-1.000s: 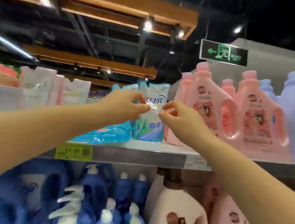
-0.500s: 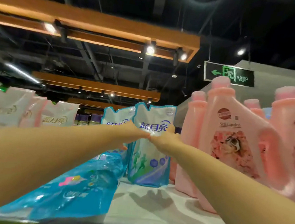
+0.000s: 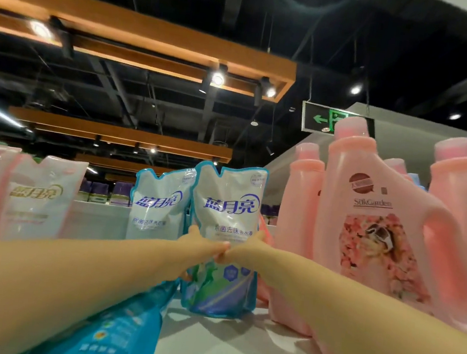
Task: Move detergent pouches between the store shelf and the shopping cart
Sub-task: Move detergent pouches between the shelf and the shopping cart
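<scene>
Bare L forearm (image 3: 66, 280) & R forearm (image 3: 356, 318), smooth, narrowing to bare L grip (image 3: 202, 246) & R grip (image 3: 243, 250).

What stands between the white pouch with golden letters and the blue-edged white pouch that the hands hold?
In the head view, a second blue-edged white pouch stands upright there, just left of the held pouch.

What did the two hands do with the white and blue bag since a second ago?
Both arms reached further in over the shelf. The left hand and right hand, whose fingertips were at its front before, now grip the front pouch by its sides. That pouch still stands upright beside the second pouch and pink bottles; the blue pouch still lies flat.
</scene>
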The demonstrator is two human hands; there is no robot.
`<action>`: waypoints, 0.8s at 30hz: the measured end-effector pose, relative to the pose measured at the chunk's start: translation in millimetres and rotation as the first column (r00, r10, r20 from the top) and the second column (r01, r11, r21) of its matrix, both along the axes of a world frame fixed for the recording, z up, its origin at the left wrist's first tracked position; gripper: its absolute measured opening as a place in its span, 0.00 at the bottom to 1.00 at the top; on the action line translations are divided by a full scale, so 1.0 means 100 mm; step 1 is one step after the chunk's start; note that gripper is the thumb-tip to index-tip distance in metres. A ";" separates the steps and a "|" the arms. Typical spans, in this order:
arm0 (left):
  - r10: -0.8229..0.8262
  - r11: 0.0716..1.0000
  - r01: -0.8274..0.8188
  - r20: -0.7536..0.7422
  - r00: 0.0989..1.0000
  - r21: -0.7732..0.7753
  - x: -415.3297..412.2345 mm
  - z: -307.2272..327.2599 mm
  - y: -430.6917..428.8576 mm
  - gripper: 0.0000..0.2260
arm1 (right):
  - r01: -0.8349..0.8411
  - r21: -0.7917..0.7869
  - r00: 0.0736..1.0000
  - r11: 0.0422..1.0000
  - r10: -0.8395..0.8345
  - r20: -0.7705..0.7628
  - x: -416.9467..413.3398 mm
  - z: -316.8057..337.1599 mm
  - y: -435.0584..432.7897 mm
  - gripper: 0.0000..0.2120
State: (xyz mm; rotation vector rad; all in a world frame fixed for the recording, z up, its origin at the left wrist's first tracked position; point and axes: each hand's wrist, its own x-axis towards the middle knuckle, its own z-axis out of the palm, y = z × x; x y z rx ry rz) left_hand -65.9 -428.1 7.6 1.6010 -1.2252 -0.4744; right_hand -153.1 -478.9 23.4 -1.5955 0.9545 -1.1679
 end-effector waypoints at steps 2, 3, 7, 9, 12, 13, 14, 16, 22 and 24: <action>-0.002 1.000 0.002 0.040 0.999 -0.021 0.01 -0.01 0.04 0.37 | -0.120 -0.074 0.993 0.990 0.121 0.005 -0.04 -0.14 0.01 0.06; 0.002 0.999 0.000 0.058 0.998 -0.037 0.02 -0.01 0.07 0.37 | -0.037 -0.083 0.996 0.996 0.030 -0.081 -0.10 -0.10 0.10 0.12; -0.003 0.998 0.009 0.098 0.995 -0.062 -0.01 0.04 0.22 0.31 | 0.148 -0.293 0.898 0.945 -0.253 -0.361 -0.18 -0.15 0.10 0.37; -0.009 0.997 0.019 0.130 0.991 -0.080 -0.07 0.13 0.36 0.30 | 0.108 -0.311 0.909 0.944 -0.221 -0.353 -0.29 -0.09 0.24 0.35; -0.005 0.991 0.025 0.151 0.989 -0.130 -0.18 0.30 0.60 0.25 | 0.065 -0.440 0.917 0.895 -0.228 -0.328 -0.44 0.08 0.46 0.35; -0.007 0.989 0.030 0.156 0.988 -0.147 -0.23 0.36 0.70 0.24 | 0.067 -0.483 0.928 0.873 -0.233 -0.292 -0.49 0.14 0.53 0.35; -0.004 0.986 0.032 0.165 0.986 -0.166 -0.28 0.42 0.80 0.23 | 0.074 -0.513 0.936 0.855 -0.237 -0.260 -0.53 0.20 0.61 0.36; 0.006 0.976 0.036 0.187 0.982 -0.217 -0.39 0.53 1.01 0.20 | 0.065 -0.573 0.954 0.817 -0.219 -0.204 -0.62 0.31 0.76 0.35; 0.008 0.946 0.052 0.186 0.983 -0.319 -0.76 0.67 1.60 0.19 | 0.029 -0.708 0.991 0.705 -0.114 -0.072 -0.96 0.46 1.11 0.46; 0.008 0.943 0.054 0.186 0.983 -0.328 -0.89 0.62 1.78 0.21 | 0.013 -0.741 0.995 0.671 -0.082 -0.056 -1.12 0.42 1.31 0.46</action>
